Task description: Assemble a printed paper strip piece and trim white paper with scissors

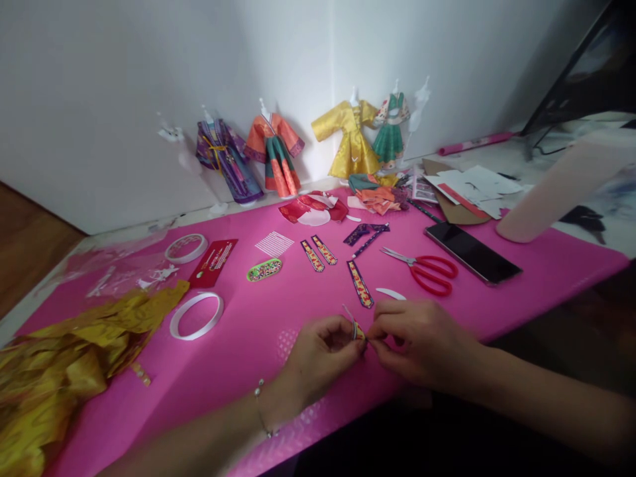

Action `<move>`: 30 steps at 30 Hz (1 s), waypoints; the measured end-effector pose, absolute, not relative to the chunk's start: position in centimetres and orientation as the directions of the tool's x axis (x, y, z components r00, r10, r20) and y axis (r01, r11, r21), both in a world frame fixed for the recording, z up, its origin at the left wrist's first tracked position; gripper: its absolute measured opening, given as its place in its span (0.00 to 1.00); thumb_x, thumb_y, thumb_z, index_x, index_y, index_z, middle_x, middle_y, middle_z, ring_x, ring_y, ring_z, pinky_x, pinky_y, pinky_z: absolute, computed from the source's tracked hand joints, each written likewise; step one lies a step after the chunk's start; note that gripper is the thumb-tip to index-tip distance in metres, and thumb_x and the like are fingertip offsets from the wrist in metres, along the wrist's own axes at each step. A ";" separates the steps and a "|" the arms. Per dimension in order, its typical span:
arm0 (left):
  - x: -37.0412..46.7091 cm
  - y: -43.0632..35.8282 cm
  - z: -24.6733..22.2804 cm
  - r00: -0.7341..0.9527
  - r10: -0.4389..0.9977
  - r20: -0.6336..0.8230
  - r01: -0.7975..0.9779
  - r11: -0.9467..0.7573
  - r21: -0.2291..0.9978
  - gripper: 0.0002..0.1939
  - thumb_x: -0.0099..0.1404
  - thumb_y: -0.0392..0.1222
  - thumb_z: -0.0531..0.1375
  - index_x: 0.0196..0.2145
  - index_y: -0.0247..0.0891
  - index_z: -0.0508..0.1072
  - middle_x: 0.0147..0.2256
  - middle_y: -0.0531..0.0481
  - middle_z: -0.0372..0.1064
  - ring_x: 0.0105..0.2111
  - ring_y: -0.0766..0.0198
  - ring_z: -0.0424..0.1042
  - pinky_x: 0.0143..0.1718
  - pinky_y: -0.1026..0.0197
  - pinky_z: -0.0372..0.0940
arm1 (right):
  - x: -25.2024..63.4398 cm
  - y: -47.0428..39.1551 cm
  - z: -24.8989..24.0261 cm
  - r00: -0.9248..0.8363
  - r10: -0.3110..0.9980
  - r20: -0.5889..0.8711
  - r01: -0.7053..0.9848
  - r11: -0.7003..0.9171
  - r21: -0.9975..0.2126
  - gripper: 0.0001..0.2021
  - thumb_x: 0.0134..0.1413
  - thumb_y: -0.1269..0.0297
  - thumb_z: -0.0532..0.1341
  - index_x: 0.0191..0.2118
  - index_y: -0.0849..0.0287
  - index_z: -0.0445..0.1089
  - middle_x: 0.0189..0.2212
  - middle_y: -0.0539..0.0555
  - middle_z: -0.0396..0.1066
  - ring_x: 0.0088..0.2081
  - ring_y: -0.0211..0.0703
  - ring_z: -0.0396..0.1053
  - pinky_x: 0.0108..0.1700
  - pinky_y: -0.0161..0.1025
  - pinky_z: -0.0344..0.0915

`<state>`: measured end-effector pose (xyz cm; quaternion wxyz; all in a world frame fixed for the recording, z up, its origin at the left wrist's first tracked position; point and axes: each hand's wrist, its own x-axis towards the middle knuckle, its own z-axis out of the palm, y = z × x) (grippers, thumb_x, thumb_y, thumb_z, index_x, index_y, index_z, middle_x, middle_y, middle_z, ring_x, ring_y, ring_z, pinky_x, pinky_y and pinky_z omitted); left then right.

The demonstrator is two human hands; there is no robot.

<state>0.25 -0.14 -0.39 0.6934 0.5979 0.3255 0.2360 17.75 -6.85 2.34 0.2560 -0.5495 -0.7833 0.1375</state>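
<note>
Item: small patterned paper strip (358, 329), red, yellow and blue, pinched between both hands above the near edge of the pink mat (546, 278). The left hand (322, 354) gripped its left end, thumb and forefinger closed on it. The right hand (422, 341) held the right end, fingertips drawn together on the paper. A thin pale sliver rose from the strip just above the left fingers; whether it was backing film or a fold could not be told.

Step judged in hand: fine work on the strip itself, likely peeling, folding or sticking one end. The next move would call for a steady pinch and very small finger travel, as the piece was slight and easily creased.

Just beyond the right fingers: a white curved offcut (390, 293) and a matching patterned band (360, 283). Further out from the fingertips: two shorter patterned bands (318, 253), a dark purple cut piece (366, 235), red-handled scissors (427, 268) and a dark phone (472, 252).

Left of the left fingers: a roll of clear tape (196, 315), a second roll (186, 248) further off, a red card (213, 262), an oval patterned piece (264, 269) and a sheet of small dots (274, 243). Well to the left: crumpled gold paper (64, 371).

Far from the fingers, against the wall: four paper-dressed figures, purple (226, 159), orange (273, 156), yellow (350, 139) and green (391, 132), with folded paper scraps (377, 192) at their feet.
</note>
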 end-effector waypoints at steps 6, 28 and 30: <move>0.4 0.1 -0.3 0.704 0.676 -0.218 0.013 0.295 0.955 0.12 0.51 0.44 0.69 0.22 0.35 0.71 0.21 0.54 0.68 0.24 0.68 0.66 0.29 0.65 0.61 | 17.8 -6.7 2.4 -0.210 0.947 0.242 0.757 0.314 -0.573 0.07 0.49 0.73 0.58 0.26 0.60 0.72 0.23 0.51 0.69 0.25 0.37 0.64 0.28 0.35 0.56; 0.4 0.4 -0.3 0.682 0.648 -0.340 0.081 0.396 0.915 0.11 0.54 0.46 0.66 0.26 0.35 0.72 0.20 0.55 0.69 0.20 0.65 0.74 0.26 0.63 0.68 | 18.9 -6.0 2.2 -0.078 0.965 0.250 0.681 0.235 -0.694 0.06 0.47 0.72 0.56 0.26 0.58 0.70 0.22 0.48 0.69 0.24 0.37 0.65 0.28 0.35 0.59; 0.4 0.5 -0.3 0.677 0.651 -0.344 0.075 0.404 0.912 0.11 0.53 0.45 0.67 0.26 0.35 0.72 0.20 0.55 0.69 0.20 0.64 0.74 0.25 0.64 0.67 | 19.1 -5.8 2.2 -0.052 0.967 0.248 0.669 0.219 -0.711 0.06 0.47 0.72 0.56 0.26 0.58 0.69 0.21 0.48 0.69 0.24 0.37 0.65 0.28 0.35 0.59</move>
